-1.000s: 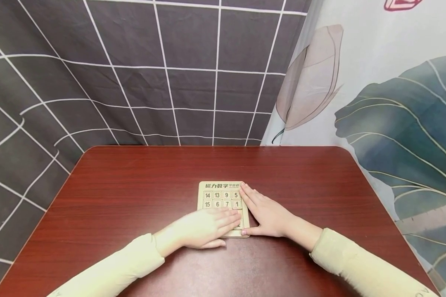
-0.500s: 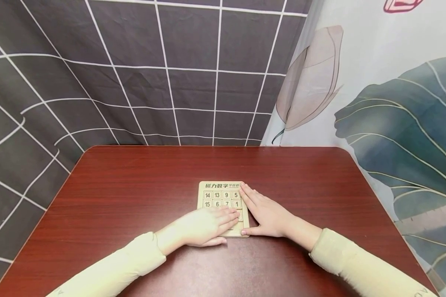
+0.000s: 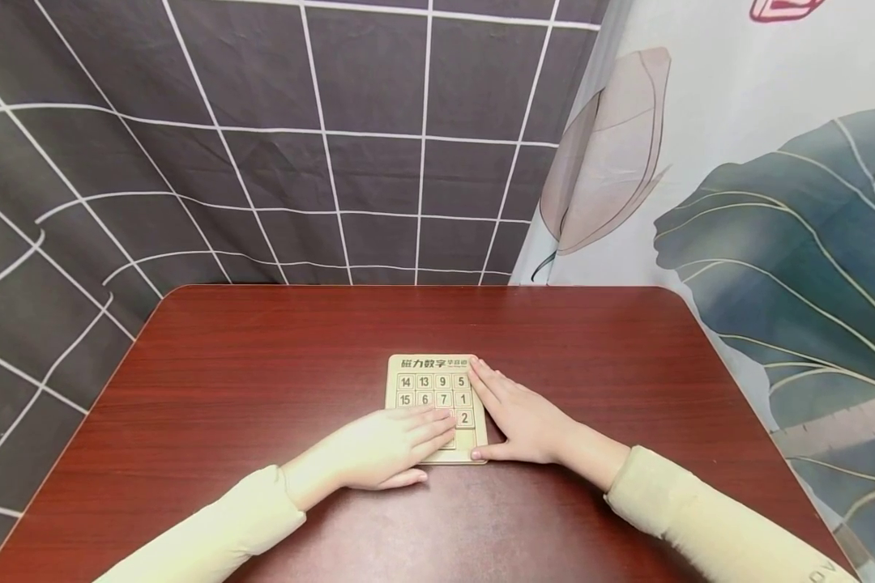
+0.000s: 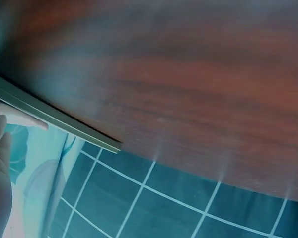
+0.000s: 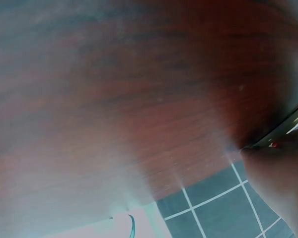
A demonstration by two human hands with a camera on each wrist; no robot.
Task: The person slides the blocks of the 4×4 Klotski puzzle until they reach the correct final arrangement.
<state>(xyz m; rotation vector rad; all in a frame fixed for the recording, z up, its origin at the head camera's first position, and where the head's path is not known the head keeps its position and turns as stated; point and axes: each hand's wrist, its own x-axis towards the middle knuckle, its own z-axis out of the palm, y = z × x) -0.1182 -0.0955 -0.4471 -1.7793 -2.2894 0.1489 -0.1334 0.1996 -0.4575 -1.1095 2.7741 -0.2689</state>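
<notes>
A pale wooden number slide puzzle (image 3: 432, 363) lies flat near the table's middle. Its upper rows show tiles such as 14, 13, 9 and 5. Straight fingers of the left hand (image 3: 379, 447) rest across the lower tiles and cover several of them. Just right of those fingertips, the 2 tile (image 3: 464, 418) is visible, with a bare slot (image 3: 466, 440) below it. The right hand (image 3: 528, 421) lies along the puzzle's right side, its fingers straight at the upper edge and its thumb at the lower right corner. In the left wrist view, the puzzle's edge (image 4: 69, 124) shows side-on.
The red-brown wooden table (image 3: 277, 348) extends on all sides of the puzzle. Behind it hangs a dark grey curtain (image 3: 379, 170) with white grid lines. A pale curtain (image 3: 729, 97) with leaf prints hangs at the right.
The left hand has moved slightly up, then left, uncovering the 2 tile. The lower right slot, which seemed to hold a tile a second ago, now shows bare. The right hand stays put.
</notes>
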